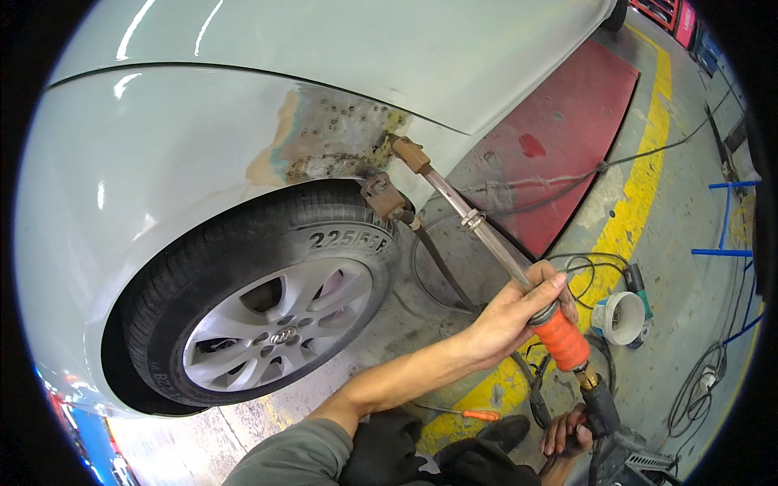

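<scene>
A dent puller (pixel 496 243), with a metal rod, a copper-coloured tip and an orange-red grip, reaches diagonally to the car's white fender (pixel 203 134). Its tip meets the right end of a bare, sanded patch (pixel 336 134) dotted with dark burn marks. My left hand (pixel 519 320) is wrapped round the rod just above the grip. Low in view, my right hand (pixel 567 433) curls at the tool's black rear end (pixel 600 409), its fingers partly hidden. Beside the tip, a copper-coloured clamp (pixel 382 197) with a black cable sits at the wheel-arch edge, above the tyre (pixel 243 235).
A red panel (pixel 559 146) lies on the floor by the car, crossed by a cable. Near my hands are a white bucket (pixel 622 317), a green-cased power tool (pixel 637 287) and an orange-handled screwdriver (pixel 480 415). Cables (pixel 703 397) coil at the right beside a blue frame (pixel 724 219).
</scene>
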`<state>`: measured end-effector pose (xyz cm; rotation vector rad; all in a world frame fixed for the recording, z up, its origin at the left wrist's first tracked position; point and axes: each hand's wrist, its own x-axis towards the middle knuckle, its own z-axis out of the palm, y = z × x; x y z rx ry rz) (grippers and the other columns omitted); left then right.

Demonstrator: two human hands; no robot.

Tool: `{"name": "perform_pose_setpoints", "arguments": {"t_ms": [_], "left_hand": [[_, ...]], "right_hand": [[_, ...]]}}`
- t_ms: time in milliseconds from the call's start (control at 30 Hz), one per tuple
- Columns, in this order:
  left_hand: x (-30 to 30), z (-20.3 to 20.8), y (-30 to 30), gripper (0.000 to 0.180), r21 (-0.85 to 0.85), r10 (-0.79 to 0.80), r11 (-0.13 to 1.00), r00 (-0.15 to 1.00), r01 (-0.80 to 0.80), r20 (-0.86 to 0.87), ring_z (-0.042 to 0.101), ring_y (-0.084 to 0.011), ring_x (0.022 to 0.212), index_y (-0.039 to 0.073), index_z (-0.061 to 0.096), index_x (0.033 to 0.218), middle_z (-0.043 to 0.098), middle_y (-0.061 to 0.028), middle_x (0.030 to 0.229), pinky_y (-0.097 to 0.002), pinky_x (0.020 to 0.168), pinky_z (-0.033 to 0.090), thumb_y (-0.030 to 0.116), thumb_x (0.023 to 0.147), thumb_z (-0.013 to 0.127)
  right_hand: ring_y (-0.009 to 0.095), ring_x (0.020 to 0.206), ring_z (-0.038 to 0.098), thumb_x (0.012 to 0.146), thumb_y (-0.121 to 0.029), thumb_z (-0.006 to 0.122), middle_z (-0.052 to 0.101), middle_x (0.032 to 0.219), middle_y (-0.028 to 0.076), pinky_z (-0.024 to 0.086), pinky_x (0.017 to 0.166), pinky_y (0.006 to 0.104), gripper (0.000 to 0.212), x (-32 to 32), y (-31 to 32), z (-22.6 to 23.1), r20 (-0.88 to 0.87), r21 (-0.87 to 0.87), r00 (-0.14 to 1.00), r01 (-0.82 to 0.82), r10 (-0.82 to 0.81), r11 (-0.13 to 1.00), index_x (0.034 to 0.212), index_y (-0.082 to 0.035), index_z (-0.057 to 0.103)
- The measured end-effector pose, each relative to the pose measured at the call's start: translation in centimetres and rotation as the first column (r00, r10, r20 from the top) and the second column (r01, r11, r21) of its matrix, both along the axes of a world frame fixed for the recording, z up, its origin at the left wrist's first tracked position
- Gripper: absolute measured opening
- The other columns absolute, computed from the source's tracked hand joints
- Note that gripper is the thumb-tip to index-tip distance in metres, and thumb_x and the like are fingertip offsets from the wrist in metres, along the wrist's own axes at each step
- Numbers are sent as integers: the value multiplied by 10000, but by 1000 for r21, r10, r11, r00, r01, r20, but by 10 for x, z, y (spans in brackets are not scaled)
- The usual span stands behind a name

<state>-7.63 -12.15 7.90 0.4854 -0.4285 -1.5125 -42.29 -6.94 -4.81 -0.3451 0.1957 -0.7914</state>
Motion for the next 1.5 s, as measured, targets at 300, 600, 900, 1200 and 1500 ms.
{"name": "perform_pose_setpoints", "arguments": {"t_ms": [300,600,900,1200,1500], "left_hand": [[2,5,1,229,27,54,998,998,-53,-45,648,-201,1001,91,518,1104,648,-57,998,-402,954,538,303,1095,603],[68,32,-7,221,75,327,944,942,-321,-77,625,-213,994,105,589,1037,623,-52,1003,-434,991,536,321,1081,607],[-25,-2,21,219,67,139,989,984,-132,-112,588,-201,1016,108,435,1110,593,-66,993,-400,982,479,214,1072,623],[3,4,18,211,74,108,991,991,-114,75,649,-211,997,93,491,1098,630,-71,1005,-408,939,536,266,1089,612],[35,31,13,332,142,300,928,916,-345,268,655,-244,1076,68,531,1207,637,-92,1112,-441,995,537,388,1131,486]], "right_hand": [[412,632,706,1020,-202,612,624,632,198,624,633,634,303,-6,5,-7,5,29,1000,-5,5,1000,1118,69,516],[382,573,689,1009,-195,612,592,583,178,623,600,606,292,3,-7,5,-14,-9,1000,13,-13,1000,1105,60,510],[402,639,711,998,-184,635,608,613,187,626,662,622,322,-3,21,-16,-20,-38,997,-80,79,996,1148,93,567],[406,683,717,1005,-227,649,636,681,200,634,670,619,341,0,16,-23,-3,0,995,-102,102,995,1167,61,567],[240,675,728,1029,-482,626,676,699,85,634,656,492,491,14,14,21,392,555,920,-213,-27,804,1101,-9,514]]}}
